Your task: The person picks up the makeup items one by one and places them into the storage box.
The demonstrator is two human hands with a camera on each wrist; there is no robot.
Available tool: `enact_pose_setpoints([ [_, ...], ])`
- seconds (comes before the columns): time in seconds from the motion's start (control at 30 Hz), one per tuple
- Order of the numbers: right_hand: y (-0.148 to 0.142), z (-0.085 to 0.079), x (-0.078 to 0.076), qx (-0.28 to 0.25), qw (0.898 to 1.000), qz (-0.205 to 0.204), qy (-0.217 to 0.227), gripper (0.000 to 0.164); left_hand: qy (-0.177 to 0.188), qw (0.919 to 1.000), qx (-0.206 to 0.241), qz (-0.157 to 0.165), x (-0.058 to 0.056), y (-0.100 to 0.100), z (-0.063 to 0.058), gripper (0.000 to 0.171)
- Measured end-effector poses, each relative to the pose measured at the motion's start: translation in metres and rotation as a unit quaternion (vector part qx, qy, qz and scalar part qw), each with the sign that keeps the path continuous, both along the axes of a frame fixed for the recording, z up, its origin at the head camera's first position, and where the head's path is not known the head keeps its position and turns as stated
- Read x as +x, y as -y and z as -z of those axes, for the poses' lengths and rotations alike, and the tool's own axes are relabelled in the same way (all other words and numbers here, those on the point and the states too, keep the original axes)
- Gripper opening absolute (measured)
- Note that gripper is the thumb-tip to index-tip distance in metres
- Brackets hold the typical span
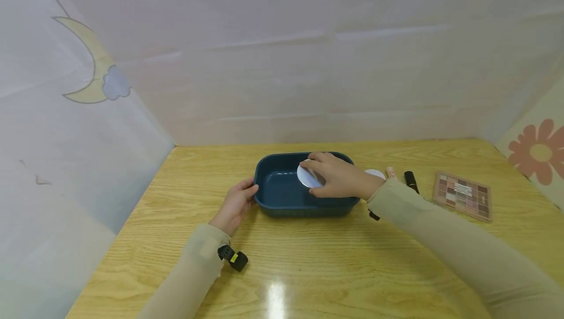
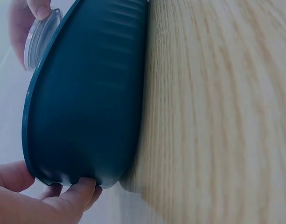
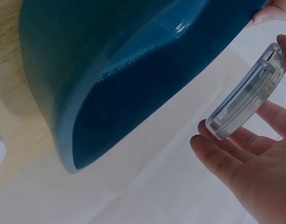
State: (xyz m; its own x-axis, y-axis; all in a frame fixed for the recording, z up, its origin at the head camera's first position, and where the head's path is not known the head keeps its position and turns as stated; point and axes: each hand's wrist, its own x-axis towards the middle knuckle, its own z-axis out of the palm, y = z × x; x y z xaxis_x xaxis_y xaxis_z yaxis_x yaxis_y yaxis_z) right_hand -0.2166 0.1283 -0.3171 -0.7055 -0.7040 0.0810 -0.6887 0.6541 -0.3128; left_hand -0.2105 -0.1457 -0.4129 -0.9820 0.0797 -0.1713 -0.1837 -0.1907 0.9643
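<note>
A dark blue plastic basin with rounded corners stands on the wooden table. My left hand holds its left end, thumb at the rim and fingers against the outer wall, as the left wrist view shows. My right hand grips a round compact by its edge over the basin's opening. In the right wrist view the compact is seen side-on, with a thick, clear plastic rim. The basin's inner floor looks bare where it shows; the right hand and forearm hide its right part.
Right of the basin lie a second white round item, partly behind the right wrist, a small pink tube and a black tube. Farther right is an eyeshadow palette. A pale cloth backdrop rises behind the table.
</note>
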Motion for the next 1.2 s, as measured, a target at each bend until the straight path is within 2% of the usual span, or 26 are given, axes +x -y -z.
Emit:
enact_pose_setpoints([
  [0.03, 0.001, 0.000, 0.000, 0.000, 1.000, 0.002, 0.002, 0.064, 0.015, 0.9996, -0.020, -0.012, 0.006, -0.005, -0.011, 0.044],
  [0.23, 0.003, 0.000, -0.002, 0.001, 1.000, -0.002, 0.006, 0.063, 0.032, 0.9990, -0.027, -0.014, 0.010, -0.009, -0.020, 0.044],
  [0.37, 0.004, 0.000, -0.002, -0.001, 1.000, -0.007, 0.006, 0.062, 0.037, 0.9987, -0.029, -0.020, 0.009, -0.008, -0.018, 0.043],
  [0.5, 0.005, 0.000, -0.002, -0.001, 1.000, -0.010, 0.008, 0.061, 0.008, 0.9999, -0.010, -0.004, 0.008, -0.003, -0.010, 0.045],
  [0.6, 0.007, 0.000, -0.003, -0.004, 1.000, -0.016, 0.009, 0.061, -0.004, 1.0000, -0.002, 0.003, 0.009, -0.002, -0.009, 0.048],
  [0.9, 0.012, 0.001, -0.006, 0.000, 1.000, -0.018, 0.017, 0.062, 0.032, 0.9987, -0.034, -0.022, 0.010, -0.009, -0.019, 0.041],
  [1.2, 0.016, 0.003, -0.009, -0.003, 0.999, -0.031, 0.011, 0.061, 0.027, 0.9989, -0.031, -0.023, 0.008, -0.008, -0.017, 0.041],
])
